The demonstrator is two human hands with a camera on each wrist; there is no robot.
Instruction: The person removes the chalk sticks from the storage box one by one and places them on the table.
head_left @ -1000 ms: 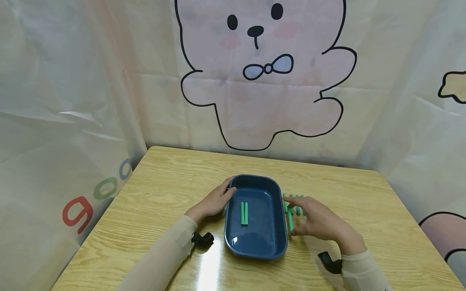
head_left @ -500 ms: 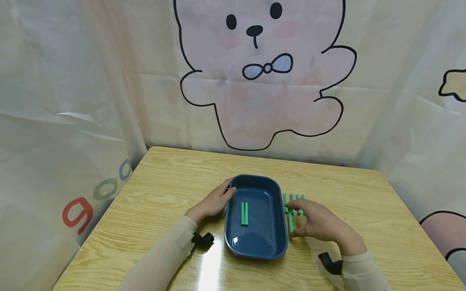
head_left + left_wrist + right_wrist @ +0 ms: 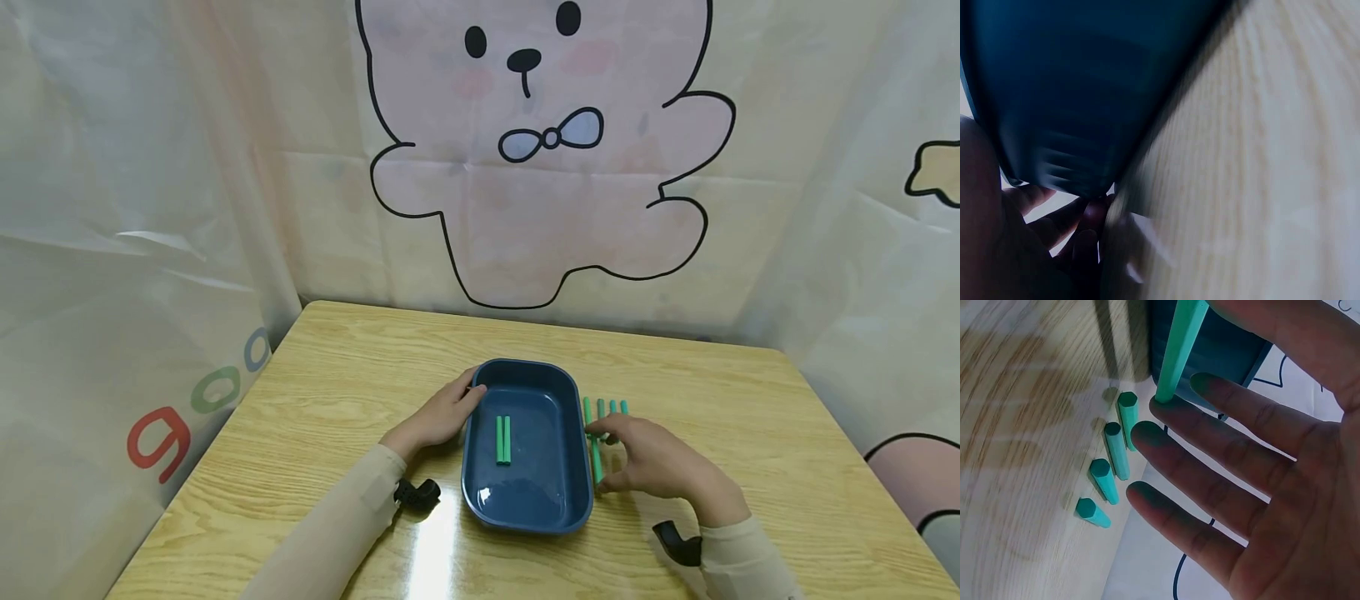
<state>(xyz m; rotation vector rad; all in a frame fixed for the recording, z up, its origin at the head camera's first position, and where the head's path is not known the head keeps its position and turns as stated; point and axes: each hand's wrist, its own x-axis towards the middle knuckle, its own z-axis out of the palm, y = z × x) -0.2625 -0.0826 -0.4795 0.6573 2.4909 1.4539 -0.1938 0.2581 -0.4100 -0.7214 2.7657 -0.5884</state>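
A dark blue rectangular tray (image 3: 543,496) stands on the table in the head view. My left hand (image 3: 435,417) grips its far left side, thumb over the rim; the left wrist view shows fingers (image 3: 1060,225) against the tray's outer wall (image 3: 1097,81). Inside the tray lie two green sticks (image 3: 503,440), side by side. Beside the tray's right wall, my right hand (image 3: 660,458) holds a green six-sided stick (image 3: 597,462) by its ends, between thumb and fingertip. In the right wrist view this stick (image 3: 1182,353) is tilted, and the other fingers are spread.
Several more green sticks (image 3: 1117,450) lie in a row on the wooden table (image 3: 360,358), to the right of the tray. A printed curtain (image 3: 322,233) hangs behind the table and along its sides. Black wrist mounts (image 3: 678,543) stick out near both sleeves.
My right hand's fingertips have come slightly nearer to me along the tray's side, with the held stick. The left hand and the tray stay in place.
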